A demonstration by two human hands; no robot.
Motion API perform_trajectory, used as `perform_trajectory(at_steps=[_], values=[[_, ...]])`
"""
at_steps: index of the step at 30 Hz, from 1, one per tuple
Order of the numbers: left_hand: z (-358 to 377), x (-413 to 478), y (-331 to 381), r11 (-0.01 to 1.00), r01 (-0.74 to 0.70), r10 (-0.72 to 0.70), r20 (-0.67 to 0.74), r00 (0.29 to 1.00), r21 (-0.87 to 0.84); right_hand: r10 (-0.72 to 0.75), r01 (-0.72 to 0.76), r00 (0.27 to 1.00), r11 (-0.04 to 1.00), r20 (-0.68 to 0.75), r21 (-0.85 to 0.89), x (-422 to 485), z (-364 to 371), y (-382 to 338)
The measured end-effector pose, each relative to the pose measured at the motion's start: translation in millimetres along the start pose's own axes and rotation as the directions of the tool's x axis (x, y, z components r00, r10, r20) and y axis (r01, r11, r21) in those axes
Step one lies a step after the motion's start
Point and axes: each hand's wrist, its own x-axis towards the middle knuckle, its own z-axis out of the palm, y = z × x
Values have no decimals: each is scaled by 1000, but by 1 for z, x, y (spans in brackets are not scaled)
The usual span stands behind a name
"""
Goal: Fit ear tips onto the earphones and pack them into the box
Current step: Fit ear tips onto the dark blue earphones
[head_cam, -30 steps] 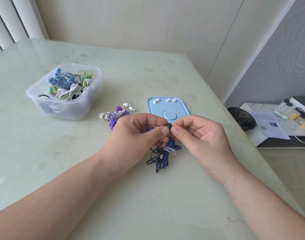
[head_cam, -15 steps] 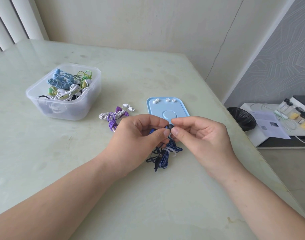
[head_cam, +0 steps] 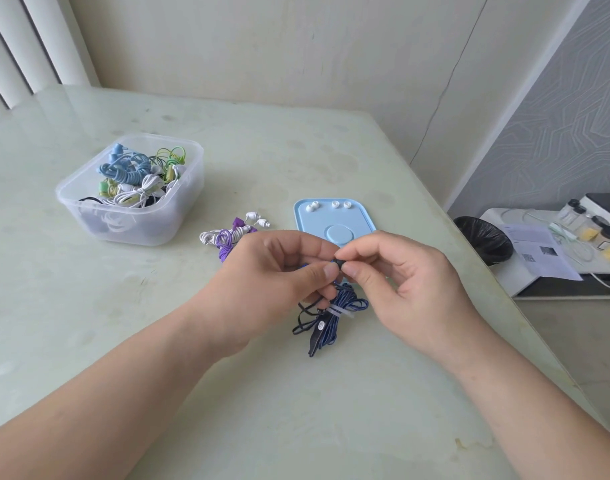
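Bright, soft daylight fills the scene; the glossy counter [head_cam: 88, 306] carries a pale sheen at far left (beside the blinds [head_cam: 16, 57]). Shadows are faint. Wide-angle distortion bends the edges; detail is slightly soft.

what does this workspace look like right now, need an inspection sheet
surface: pale green table, glossy, stained.
job's things: clear box holding coiled earphones; blue tray with white tips; blue earphones, tied in a bundle; purple set between box and tray.
clutter: nothing seen.
grips: left hand holds a bud of the blue earphones; right hand pinches a black tip against it.
cables: blue cord hangs below the left hand; white cable by the stand.
surroundings: bin, stand with jars and paper, blinds.
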Motion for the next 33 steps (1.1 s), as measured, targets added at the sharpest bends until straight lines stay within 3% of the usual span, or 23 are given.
perform_trajectory(at_steps=[9, 19, 22, 27, 33], values=[[-1, 2, 0, 997, 45, -46, -22, 999, -65, 110, -96, 985, 989, -129, 111, -1, 5, 0], [0, 2, -1, 996, 22, -25, -29, 999, -82, -123, 120, 992, 990, -36, -73, 0, 10, 2], [2, 2, -1, 996, 8, -12, -41, 999, -94, -60, 58, 998, 998, -37, -39, -3, 10, 1], [1, 3, -1, 993, 16, -23, -59, 998, -114, 187, -182, 982, 975, -26, 127, -6, 6, -4], [1, 3, 0, 988, 8, -22, -86, 996, -153, 287, -291, 957, 940, 47, 179, -4, 1, -13]])
